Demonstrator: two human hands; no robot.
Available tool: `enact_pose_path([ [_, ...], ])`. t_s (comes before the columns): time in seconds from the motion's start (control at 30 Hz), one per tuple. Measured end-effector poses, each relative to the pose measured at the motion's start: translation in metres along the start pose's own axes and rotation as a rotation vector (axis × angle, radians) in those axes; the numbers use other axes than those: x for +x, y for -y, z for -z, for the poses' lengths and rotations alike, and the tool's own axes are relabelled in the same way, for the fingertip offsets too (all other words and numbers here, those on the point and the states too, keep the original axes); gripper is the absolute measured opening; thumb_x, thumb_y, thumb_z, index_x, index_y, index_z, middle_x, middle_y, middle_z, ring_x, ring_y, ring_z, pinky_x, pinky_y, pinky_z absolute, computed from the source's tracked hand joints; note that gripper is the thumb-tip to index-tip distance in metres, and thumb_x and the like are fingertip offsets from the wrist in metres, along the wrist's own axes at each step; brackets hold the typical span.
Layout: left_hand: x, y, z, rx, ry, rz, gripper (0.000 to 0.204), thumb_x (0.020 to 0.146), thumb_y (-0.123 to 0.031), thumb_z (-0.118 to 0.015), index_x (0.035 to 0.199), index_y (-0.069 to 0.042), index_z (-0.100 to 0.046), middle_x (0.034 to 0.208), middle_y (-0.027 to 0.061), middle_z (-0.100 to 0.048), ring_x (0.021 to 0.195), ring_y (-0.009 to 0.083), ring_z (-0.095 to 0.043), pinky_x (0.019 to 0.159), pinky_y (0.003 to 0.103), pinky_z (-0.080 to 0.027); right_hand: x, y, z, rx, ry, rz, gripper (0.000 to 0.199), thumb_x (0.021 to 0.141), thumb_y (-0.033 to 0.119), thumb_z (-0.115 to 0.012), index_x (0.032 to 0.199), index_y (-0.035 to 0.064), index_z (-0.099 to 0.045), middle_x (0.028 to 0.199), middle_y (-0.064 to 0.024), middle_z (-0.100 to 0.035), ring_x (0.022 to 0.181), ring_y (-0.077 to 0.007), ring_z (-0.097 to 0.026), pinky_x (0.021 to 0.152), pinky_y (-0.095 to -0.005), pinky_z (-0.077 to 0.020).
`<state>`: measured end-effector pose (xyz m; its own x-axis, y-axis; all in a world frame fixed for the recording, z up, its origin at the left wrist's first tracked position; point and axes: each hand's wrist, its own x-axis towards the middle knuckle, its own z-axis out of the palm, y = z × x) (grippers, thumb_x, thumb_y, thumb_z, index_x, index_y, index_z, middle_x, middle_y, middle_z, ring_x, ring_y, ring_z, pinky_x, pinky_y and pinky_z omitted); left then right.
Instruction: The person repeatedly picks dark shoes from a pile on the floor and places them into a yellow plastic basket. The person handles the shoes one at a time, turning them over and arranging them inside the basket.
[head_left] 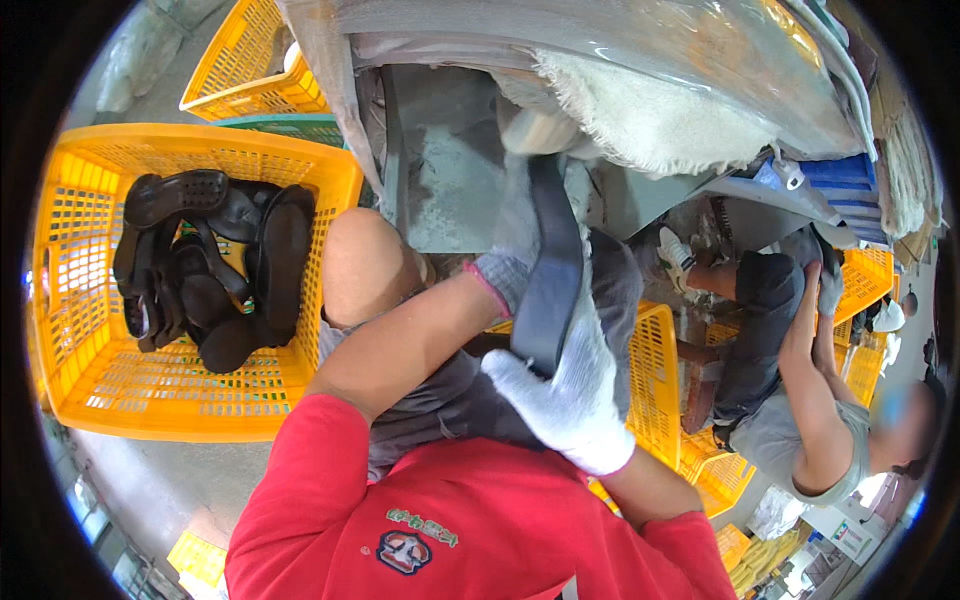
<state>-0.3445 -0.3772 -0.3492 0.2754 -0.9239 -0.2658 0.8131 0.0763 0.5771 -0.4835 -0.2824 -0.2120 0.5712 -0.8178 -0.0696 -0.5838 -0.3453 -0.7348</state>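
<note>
A long, dark shoe sole [552, 270] lies lengthwise between my two gloved hands above my lap. My left hand [514, 225], in a greyish glove with a pink cuff, grips its left side toward the far end; some of the fingers are blurred. At the near end, my right hand [575, 395] in a white glove holds the sole, thumb out to the left and fingers stretched along its right edge. The sole's far tip is close to a blurred, pale wheel-like part [540, 130] under a machine cover; whether they touch I cannot tell.
On the left stands a yellow crate [200, 425] with several black soles [215, 260]. Another yellow crate [255, 98] is behind it. Plastic sheeting [640, 40] and white fleecy cloth [650, 115] drape the machine. A co-worker [810, 430] sits at the right among yellow crates.
</note>
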Motion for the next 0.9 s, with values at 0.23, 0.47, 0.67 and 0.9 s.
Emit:
enact_pose_path([
  [0.23, 0.005, -0.003, 0.009, 0.125, 0.084, 0.019, 0.048, 0.102, -0.049, -0.057, 0.127, -0.008, -0.064, 0.116, 0.0122, -0.068, 0.109, 0.0313, -0.065, 0.100, 0.045, -0.051, 0.062, -0.075, -0.024, -0.170, -0.288, 0.238, 0.042, 0.084, 0.030, -0.089, 0.114, 0.0044, -0.074, 0.090, -0.0198, -0.076, 0.082, -0.0379, -0.078, 0.076, -0.0447, -0.0624],
  [0.47, 0.000, 0.022, 0.021, 0.280, 0.023, -0.149, 0.043, 0.098, -0.045, -0.062, 0.121, -0.008, -0.066, 0.112, 0.0122, -0.067, 0.107, 0.0321, -0.064, 0.098, 0.046, -0.050, 0.087, -0.012, 0.008, 0.040, -0.021, 0.103, 0.057, 0.086, 0.041, -0.088, 0.125, 0.0016, -0.074, 0.114, -0.0197, -0.080, 0.103, -0.0353, -0.079, 0.094, -0.0417, -0.0589],
  [0.67, 0.028, 0.029, 0.020, 1.016, 0.016, -0.308, 0.039, 0.095, -0.042, -0.065, 0.115, -0.009, -0.068, 0.108, 0.0123, -0.067, 0.105, 0.0329, -0.063, 0.096, 0.047, -0.050, 0.075, 0.024, 0.001, 0.712, 0.077, -0.237, 0.084, 0.083, 0.020, -0.088, 0.156, -0.0038, -0.054, 0.138, -0.0131, -0.071, 0.118, -0.0218, -0.070, 0.104, -0.0374, -0.0560],
  [0.9, -0.085, -0.089, 0.048, 1.640, 0.188, -0.674, 0.034, 0.091, -0.039, -0.069, 0.109, -0.010, -0.070, 0.103, 0.0124, -0.066, 0.103, 0.0337, -0.062, 0.093, 0.048, -0.049, 0.010, -0.077, 0.024, -0.077, 0.036, 0.212, 0.083, 0.089, 0.031, -0.079, 0.159, -0.0059, -0.051, 0.156, -0.0241, -0.061, 0.143, -0.0348, -0.059, 0.122, -0.0435, -0.0429],
])
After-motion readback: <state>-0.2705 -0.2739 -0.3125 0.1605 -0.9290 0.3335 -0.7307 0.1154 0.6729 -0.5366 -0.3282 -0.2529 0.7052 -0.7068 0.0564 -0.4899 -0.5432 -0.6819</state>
